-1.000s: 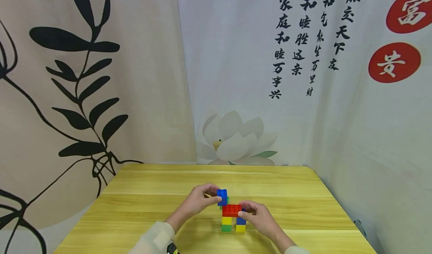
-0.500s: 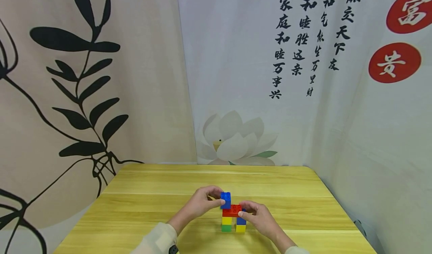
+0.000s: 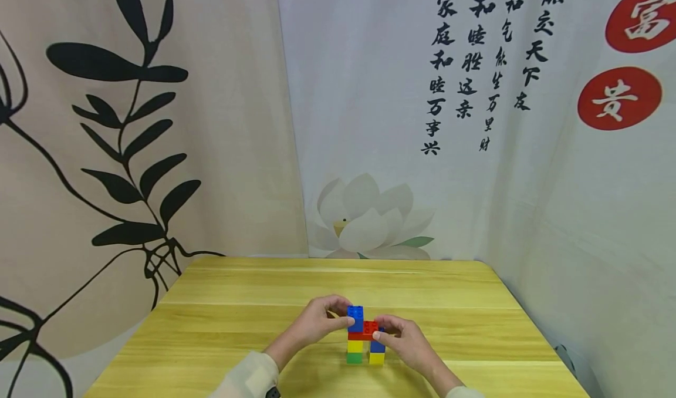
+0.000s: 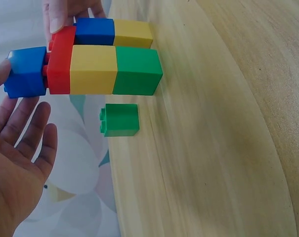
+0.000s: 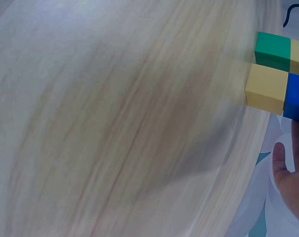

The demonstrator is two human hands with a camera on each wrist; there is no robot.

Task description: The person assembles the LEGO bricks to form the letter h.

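Observation:
My left hand (image 3: pixel 318 321) pinches a blue toy building block (image 3: pixel 355 316) over the left end of a red block (image 3: pixel 371 327). In the left wrist view, red studs show in a narrow gap between the blue block (image 4: pixel 25 71) and the red block (image 4: pixel 61 60). The red block bridges two columns. One is a yellow block (image 4: pixel 93 69) on a green block (image 4: pixel 138 70); the other is a blue block (image 4: pixel 95 31) on a yellow block (image 4: pixel 133 33). My right hand (image 3: pixel 404 336) grips the red block's right end, beside the second column's top.
A separate green block (image 4: pixel 122 120) stands on the wooden table (image 3: pixel 237 316) behind the structure; the head view hides it. A printed curtain (image 3: pixel 369 122) hangs behind the table's far edge.
My left hand has moved the blue block right and down, from up left of the red block to right over its left end. The right hand has stayed in place.

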